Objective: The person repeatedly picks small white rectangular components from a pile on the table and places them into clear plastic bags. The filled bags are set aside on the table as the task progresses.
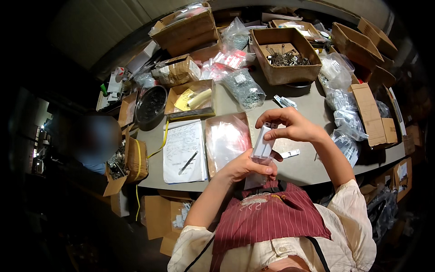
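Bagging step: I think I am slipping the pale bars (263, 143) into a small clear bag (255, 181), and it looks only partly done.
Next push: I think the bars need to slide down, nice and straight, so the thin bag does not rip or fold.
Clear bag: it hangs down by the top of my red striped apron (272, 222), below the bars.
Left hand (247, 167): my fingers curl snugly round the bag, near the low end of the bars.
Pale bars: they sit side by side between my hands, tilted, tops leaning a bit right. The low end is at the bag; I cannot tell how deep it goes.
Right hand (290, 127): my thumb and fingers pinch the bars near the top.
Loose bar (290, 153): flat on the grey table (312, 102), just right of my left hand.
Flat box (212, 168): left of the bars, with shiny clear plastic (229, 140) in it.
More bars (285, 102): on the table, just past my right hand.
Big box (290, 75): far off, with metal bits (290, 59) inside.
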The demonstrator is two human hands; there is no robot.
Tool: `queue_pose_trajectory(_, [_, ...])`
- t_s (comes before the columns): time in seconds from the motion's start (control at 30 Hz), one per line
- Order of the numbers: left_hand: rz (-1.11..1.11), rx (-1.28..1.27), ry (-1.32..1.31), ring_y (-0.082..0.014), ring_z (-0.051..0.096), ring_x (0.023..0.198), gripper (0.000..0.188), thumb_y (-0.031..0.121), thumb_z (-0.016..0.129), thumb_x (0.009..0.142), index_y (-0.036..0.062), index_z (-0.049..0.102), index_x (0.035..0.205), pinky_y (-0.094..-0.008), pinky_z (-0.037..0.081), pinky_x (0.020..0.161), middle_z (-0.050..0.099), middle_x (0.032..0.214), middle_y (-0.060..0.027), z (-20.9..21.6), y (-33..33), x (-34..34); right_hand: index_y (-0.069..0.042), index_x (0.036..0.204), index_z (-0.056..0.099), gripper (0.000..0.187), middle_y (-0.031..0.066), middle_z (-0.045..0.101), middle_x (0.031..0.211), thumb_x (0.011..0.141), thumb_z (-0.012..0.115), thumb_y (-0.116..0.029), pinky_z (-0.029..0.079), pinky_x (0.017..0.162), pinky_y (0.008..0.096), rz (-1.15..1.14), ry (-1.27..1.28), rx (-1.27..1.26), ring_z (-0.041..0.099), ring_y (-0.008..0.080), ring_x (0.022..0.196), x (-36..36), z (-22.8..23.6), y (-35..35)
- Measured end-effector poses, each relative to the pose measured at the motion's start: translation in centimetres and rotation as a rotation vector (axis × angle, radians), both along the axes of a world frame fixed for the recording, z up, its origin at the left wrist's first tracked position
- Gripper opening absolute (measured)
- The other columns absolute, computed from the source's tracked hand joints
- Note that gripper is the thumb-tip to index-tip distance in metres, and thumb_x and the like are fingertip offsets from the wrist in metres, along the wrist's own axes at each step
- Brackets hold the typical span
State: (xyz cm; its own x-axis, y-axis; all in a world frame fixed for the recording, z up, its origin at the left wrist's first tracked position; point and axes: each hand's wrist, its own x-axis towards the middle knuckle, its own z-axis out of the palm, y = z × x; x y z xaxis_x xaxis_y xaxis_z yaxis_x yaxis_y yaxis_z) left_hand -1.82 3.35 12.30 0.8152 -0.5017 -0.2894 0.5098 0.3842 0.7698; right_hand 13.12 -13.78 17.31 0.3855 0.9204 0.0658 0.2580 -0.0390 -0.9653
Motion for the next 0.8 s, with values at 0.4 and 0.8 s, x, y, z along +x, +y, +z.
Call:
queue_pose_trajectory(0.4, [0.268,-0.179,0.100,-0.0247,0.070,0.081,0.042,0.005,0.062,0.091,-0.0023,0.052,0.131,-0.0378,0.059,0.077,0.068,0.100,-0.0161,0.2,0.9,1.2,0.001,0.111,0.060,0.030,0.0034,0.065,0.090,0.088,0.075,-0.011,0.049,0.079,0.0257,-0.049,0.124,-0.067,0.061,0.0083,0.088,0.4,-0.5,2.5])
queue_pose_trajectory(0.8, [0.298,-0.294,0.060,-0.0270,0.070,0.085,0.027,0.006,0.063,0.094,-0.0031,0.058,0.118,-0.0437,0.059,0.082,0.066,0.096,-0.0140,2.2,2.0,1.6,0.002,0.093,0.066,0.023,0.0066,0.068,0.084,0.090,0.074,-0.020,0.050,0.076,0.0304,-0.125,-0.131,-0.040,0.062,0.0132,0.078,-0.4,1.9,3.4])
